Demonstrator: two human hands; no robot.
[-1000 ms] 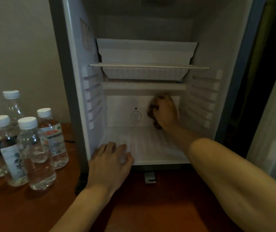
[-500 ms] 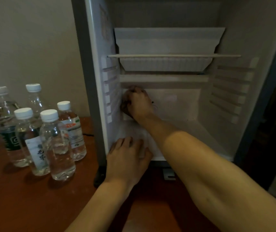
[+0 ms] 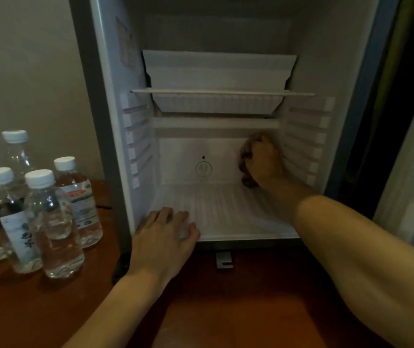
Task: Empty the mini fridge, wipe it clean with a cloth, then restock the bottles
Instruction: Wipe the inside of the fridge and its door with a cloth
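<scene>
The white mini fridge stands open with nothing on its floor. Deep inside, my right hand grips a dark brown cloth and presses it against the back wall's lower right corner. My left hand rests flat on the front left lip of the fridge floor, fingers spread. Several clear water bottles with white caps stand in a group on the wooden table to the left of the fridge.
A white shelf rail and a cooling tray span the fridge's upper half. A round dial sits on the back wall. The brown table runs in front. A metal door latch pokes out below the fridge.
My right hand swept the cloth from the middle of the back wall to its left side, then across to the right corner. My left hand stayed on the front lip.
</scene>
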